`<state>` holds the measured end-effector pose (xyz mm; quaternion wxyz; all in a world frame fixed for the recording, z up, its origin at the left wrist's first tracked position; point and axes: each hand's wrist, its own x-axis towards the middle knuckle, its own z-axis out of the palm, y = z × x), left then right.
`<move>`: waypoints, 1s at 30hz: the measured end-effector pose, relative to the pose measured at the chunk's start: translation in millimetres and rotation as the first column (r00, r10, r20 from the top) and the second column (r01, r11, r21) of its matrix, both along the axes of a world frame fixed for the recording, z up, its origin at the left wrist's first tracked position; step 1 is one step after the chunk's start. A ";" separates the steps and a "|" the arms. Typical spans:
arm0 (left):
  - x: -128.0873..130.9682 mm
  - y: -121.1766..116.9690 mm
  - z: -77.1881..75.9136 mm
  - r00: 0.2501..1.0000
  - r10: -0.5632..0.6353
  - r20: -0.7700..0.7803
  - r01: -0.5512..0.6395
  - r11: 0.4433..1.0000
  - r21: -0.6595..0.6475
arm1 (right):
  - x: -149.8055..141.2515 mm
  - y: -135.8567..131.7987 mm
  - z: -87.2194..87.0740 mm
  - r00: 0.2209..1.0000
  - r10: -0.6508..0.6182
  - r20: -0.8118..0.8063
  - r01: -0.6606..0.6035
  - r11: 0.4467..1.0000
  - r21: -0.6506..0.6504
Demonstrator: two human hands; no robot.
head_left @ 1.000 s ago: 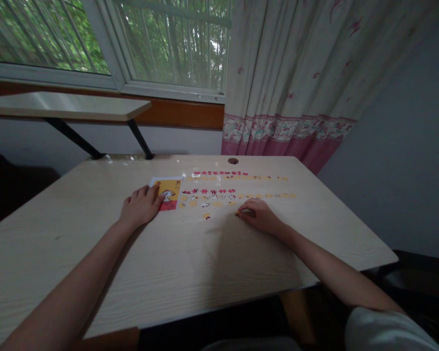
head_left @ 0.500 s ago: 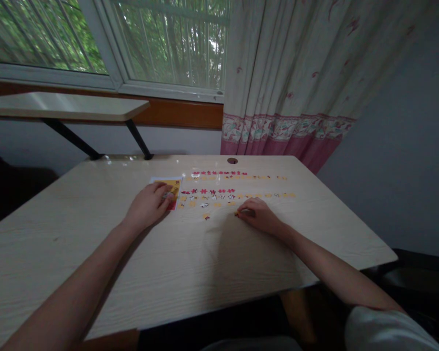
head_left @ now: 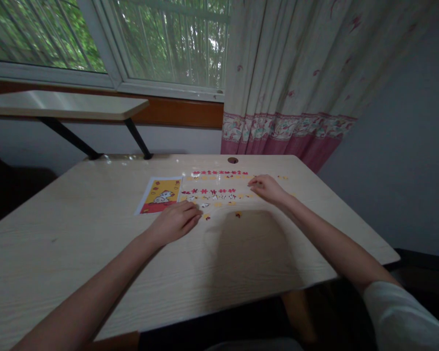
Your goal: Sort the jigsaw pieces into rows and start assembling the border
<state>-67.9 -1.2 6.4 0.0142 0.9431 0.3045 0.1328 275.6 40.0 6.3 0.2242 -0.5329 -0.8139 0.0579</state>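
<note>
My left hand (head_left: pixel 178 220) rests low over the table beside the lower right corner of a printed picture sheet (head_left: pixel 160 196), which shows a white puppy on yellow and red. Its fingers are loosely bent, the thumb apart, nothing visible in them. Just right of its fingertips lies a yellow and dark red jigsaw piece (head_left: pixel 207 217). A similar piece (head_left: pixel 238 214) lies farther right. My right hand (head_left: pixel 266 187) hovers at the right part of the rows of jigsaw pieces, its fingers and thumb slightly apart, with no piece visible between them. It hides some yellow pieces.
Red pieces (head_left: pixel 219 172) form a line at the back, with yellow pieces (head_left: pixel 237 177) below it. Another red row (head_left: pixel 208 191) and white-and-yellow pieces (head_left: pixel 223 197) lie nearer. A raised shelf (head_left: pixel 66 105) stands back left; a cable hole (head_left: pixel 233 160) is near the back edge.
My left hand has slid right and nearer off the picture sheet, uncovering it. My right hand let go of the yellow and dark red piece and moved up and right to the rows.
</note>
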 end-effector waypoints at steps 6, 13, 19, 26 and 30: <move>-0.2 0.3 -0.9 1.000 -0.010 -0.008 0.010 1.000 0.010 | 13.7 52.1 7.5 0.985 -0.086 0.152 0.099 0.991 -0.086; -0.8 -0.3 -1.1 1.000 -0.005 -0.003 0.005 1.000 0.012 | 15.1 79.2 0.2 0.980 -0.059 0.192 0.098 0.975 -0.198; -0.2 -0.6 -1.1 1.000 -0.013 0.012 0.012 1.000 0.021 | 14.6 88.3 -0.8 0.976 -0.002 0.219 0.068 0.954 -0.292; -0.8 0.2 -1.1 0.999 -0.007 0.039 0.006 1.000 0.022 | 11.4 84.2 5.7 0.977 0.008 0.215 0.050 0.963 -0.264; -1.1 -0.2 -0.7 0.995 -0.009 0.104 0.013 0.999 -0.032 | 7.5 65.3 12.5 0.986 -0.020 0.163 0.050 0.981 -0.186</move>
